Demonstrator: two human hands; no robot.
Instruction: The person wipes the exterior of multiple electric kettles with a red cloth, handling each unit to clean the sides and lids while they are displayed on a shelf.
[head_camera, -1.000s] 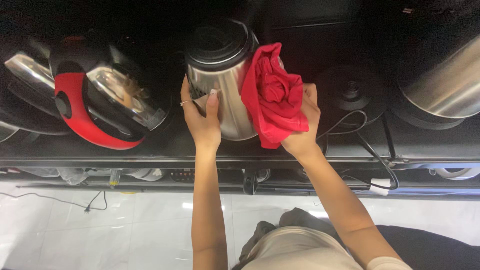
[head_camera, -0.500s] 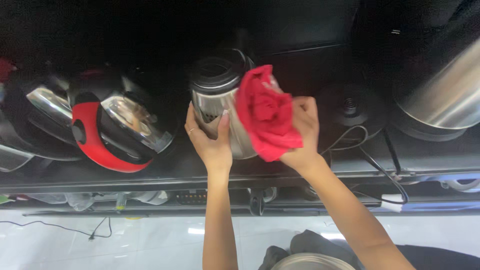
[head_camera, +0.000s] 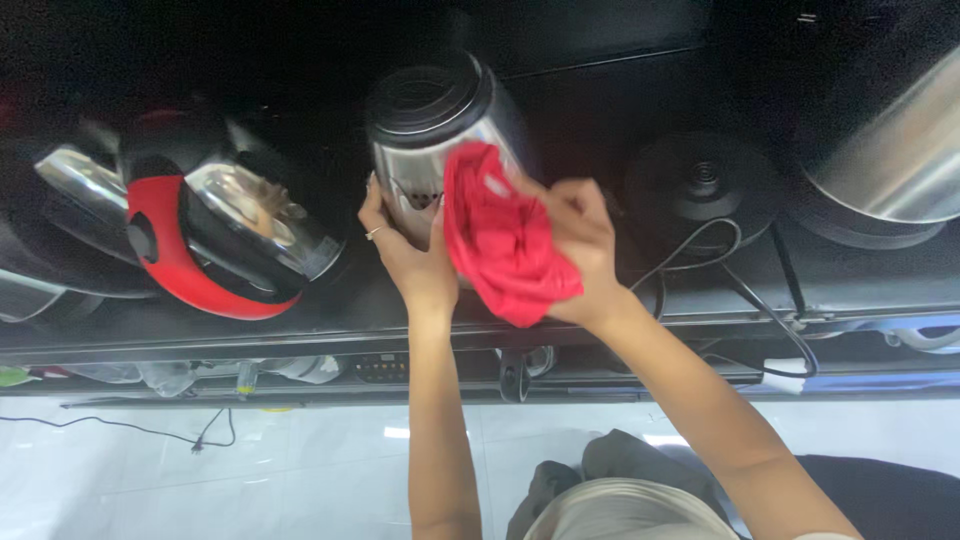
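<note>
A steel electric kettle (head_camera: 432, 120) with a black lid stands on a dark shelf (head_camera: 700, 300). My left hand (head_camera: 405, 250) cups the kettle's lower left side and steadies it. My right hand (head_camera: 580, 250) holds a crumpled red cloth (head_camera: 505, 235) and presses it against the kettle's right front side. The cloth hides part of the kettle body.
A red and black kettle (head_camera: 215, 245) lies to the left, with more steel ones beside it. A round black kettle base (head_camera: 700, 185) with its cord sits to the right, next to a large steel pot (head_camera: 890, 150). White floor tiles (head_camera: 250, 470) are below the shelf.
The red cloth has slid lower and to the left across the kettle's front. My left hand stayed on the kettle's side. The view shifted slightly.
</note>
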